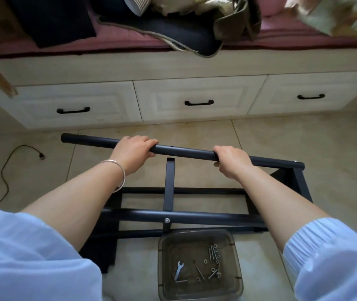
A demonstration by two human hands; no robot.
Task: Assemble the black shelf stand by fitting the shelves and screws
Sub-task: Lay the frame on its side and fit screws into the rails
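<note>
Hands grip the top tube: left hand and right hand both curled round it, above the frame lying on the floor. Best lower it level onto the upright bar, lining up holes before fetching screws from the tray.

Loose pale-blue sleeves are pushed up past both forearms — the right one's cuff gathered in fine pleats — and a thin silver bangle circles the left wrist, above its sleeve.
</note>
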